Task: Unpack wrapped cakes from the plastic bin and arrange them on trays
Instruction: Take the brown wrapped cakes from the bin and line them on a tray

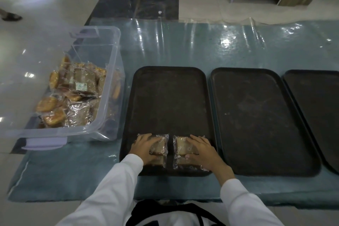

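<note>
Two wrapped cake stacks (159, 149) (185, 150) are pressed flat under the left hand (145, 146) and right hand (202, 149), fingers spread and barely curled, at the near-left tray (170, 97)'s near edge, while the clear plastic bin (102, 86) of remaining cakes (73, 93) lies left, nearer the left hand.

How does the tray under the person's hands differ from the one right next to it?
The near tray holds wrapped cakes at its front edge, under the left hand and right hand; the middle tray holds nothing. The near tray lies beside the plastic bin; the middle tray lies farther right. Both are dark, rectangular and round-cornered.
</note>
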Available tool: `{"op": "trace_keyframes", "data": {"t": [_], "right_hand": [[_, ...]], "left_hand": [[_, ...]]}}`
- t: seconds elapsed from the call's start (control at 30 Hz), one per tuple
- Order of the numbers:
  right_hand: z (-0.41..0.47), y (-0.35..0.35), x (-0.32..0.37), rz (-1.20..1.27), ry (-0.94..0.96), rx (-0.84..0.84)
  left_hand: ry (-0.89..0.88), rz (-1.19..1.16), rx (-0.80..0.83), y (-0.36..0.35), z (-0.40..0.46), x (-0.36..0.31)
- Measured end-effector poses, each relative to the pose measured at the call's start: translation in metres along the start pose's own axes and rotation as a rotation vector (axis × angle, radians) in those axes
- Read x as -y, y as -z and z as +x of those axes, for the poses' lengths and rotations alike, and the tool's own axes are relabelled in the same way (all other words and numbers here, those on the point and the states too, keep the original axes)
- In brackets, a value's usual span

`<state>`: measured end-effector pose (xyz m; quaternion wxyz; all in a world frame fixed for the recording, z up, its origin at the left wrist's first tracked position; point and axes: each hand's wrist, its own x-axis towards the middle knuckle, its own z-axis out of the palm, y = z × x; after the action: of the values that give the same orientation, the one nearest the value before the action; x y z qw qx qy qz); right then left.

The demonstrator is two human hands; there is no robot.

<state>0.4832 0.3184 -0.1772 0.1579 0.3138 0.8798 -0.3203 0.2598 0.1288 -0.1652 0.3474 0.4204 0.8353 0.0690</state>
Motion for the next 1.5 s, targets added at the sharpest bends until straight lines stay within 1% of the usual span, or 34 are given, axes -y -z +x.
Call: {"op": "trace_keyframes", "data": {"t": [0.13, 0.3, 0.6, 0.73, 0.83, 0.93, 1.0, 1.07, 1.2, 1.33, 1.4, 1.5], "right_hand": [[-0.002, 0.0, -0.001, 0.002, 0.01, 0.001], [-0.004, -0.001, 0.001, 0.012, 0.013, 0.012], [-0.011, -0.005, 0.004, 0.078, -0.006, -0.023], [-0.014, -0.006, 0.008, 0.054, -0.013, -0.027], [-0.012, 0.003, 0.012, 0.072, -0.018, -0.067], [-0.005, 0.018, 0.021, 0.156, -0.003, -0.163], [-0.001, 0.032, 0.03, 0.21, 0.036, -0.244], [0.003, 0.049, 0.046, 0.252, 0.09, -0.309], [0.01, 0.085, 0.089, 0.377, 0.17, -0.363], [0.023, 0.111, 0.134, 0.459, 0.232, -0.399], [0.027, 0.123, 0.156, 0.484, 0.264, -0.434], [0.032, 0.137, 0.199, 0.534, 0.33, -0.467]], "left_hand": [[0.021, -0.038, -0.023, -0.005, -0.002, 0.0], [0.005, -0.045, -0.032, -0.015, -0.005, 0.003], [0.015, -0.061, -0.05, -0.012, -0.012, 0.003], [-0.001, -0.02, -0.041, -0.005, -0.015, 0.002], [-0.03, 0.028, -0.045, 0.006, -0.018, -0.002], [-0.05, 0.093, -0.076, 0.028, -0.025, -0.011], [-0.069, 0.167, -0.139, 0.048, -0.034, -0.019], [-0.105, 0.178, -0.237, 0.072, -0.048, -0.025], [-0.23, 0.066, -0.423, 0.117, -0.082, -0.035], [-0.356, -0.064, -0.609, 0.153, -0.101, -0.024], [-0.405, -0.116, -0.66, 0.168, -0.105, -0.014], [-0.427, -0.137, -0.707, 0.191, -0.109, 0.01]]}}
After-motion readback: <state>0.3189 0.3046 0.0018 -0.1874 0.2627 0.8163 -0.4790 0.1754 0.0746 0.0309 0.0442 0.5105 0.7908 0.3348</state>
